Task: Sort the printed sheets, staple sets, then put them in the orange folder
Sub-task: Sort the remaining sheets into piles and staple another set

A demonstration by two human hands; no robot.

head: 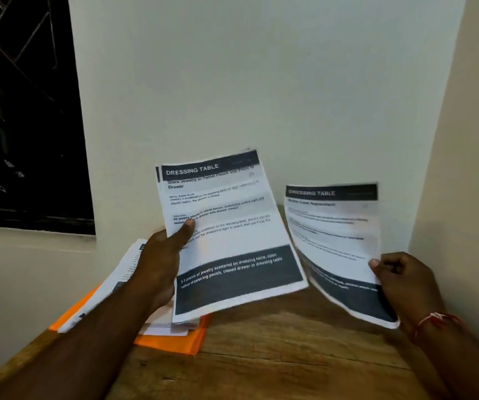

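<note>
Left hand (160, 261): thumb curled onto the front of a printed sheet (226, 232), fingers behind it, gripping its left edge. Header reads "DRESSING TABLE", subtitle about storing jewelry in a velvet pouch. More paper edges show behind its top corner; can't tell how many sheets are in that grip. It's lifted off the table, tilted with the top leaning toward 1 o'clock, just below frame centre.

Right hand (402, 281): thumb and curled fingers pinch a second sheet (336, 241) at its right edge, at 4 o'clock. Same "DRESSING TABLE" header, body text too blurred to read. The page bows and its lower half sags. The two sheets are nearly touching at their lower corners.

Orange folder (174, 340) lies flat on the wooden table (290, 356) at 7 o'clock, under my left forearm. A loose pile of printed papers (125, 272) sits on top of it, fanned out toward 10 o'clock.

Red thread band (434, 320) on my right wrist. Dark window (24, 111) at 10 o'clock.
</note>
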